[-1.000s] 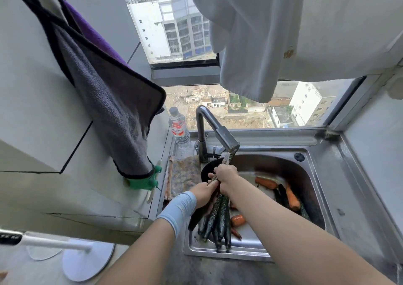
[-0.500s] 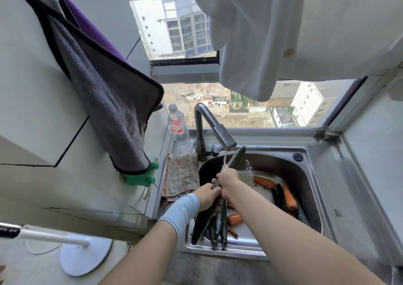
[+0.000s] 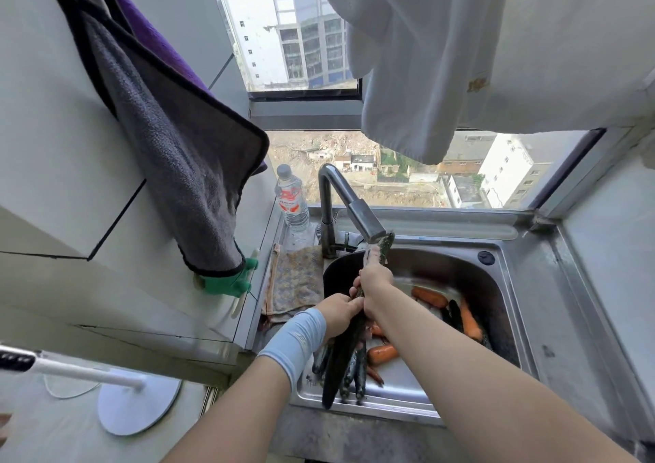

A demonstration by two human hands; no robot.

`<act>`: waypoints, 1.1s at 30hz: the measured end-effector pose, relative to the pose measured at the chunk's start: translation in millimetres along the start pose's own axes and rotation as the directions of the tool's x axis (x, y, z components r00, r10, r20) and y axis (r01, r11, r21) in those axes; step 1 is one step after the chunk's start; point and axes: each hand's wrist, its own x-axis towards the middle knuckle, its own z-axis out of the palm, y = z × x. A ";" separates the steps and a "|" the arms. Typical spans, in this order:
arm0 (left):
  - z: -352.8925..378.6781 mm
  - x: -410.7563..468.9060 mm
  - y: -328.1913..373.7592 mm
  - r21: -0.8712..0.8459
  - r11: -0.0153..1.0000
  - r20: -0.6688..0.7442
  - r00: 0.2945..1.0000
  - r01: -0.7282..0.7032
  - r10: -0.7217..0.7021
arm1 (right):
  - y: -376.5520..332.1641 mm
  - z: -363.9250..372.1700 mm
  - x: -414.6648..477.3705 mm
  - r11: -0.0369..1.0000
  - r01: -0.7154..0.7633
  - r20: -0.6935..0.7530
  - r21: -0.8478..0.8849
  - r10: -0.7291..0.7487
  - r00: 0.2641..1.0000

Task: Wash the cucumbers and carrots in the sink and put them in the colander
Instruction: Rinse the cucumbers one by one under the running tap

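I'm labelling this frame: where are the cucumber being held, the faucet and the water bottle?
held cucumber (image 3: 384,247): head view, its upper end by the spout.
faucet (image 3: 365,219): head view, the spout head.
water bottle (image 3: 290,202): head view, its red label.

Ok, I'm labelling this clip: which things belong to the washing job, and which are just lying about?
Job: held cucumber, left hand, right hand, tap, sink, carrots, loose cucumbers.
Lying about: water bottle, dishcloth, grey towel, white cloth.
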 end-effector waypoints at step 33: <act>-28.5 -0.4 -23.1 0.375 0.911 -0.012 0.983 0.173 -0.182 | 11.1 -2.6 14.4 0.994 0.099 0.136 -0.051 -0.092 0.987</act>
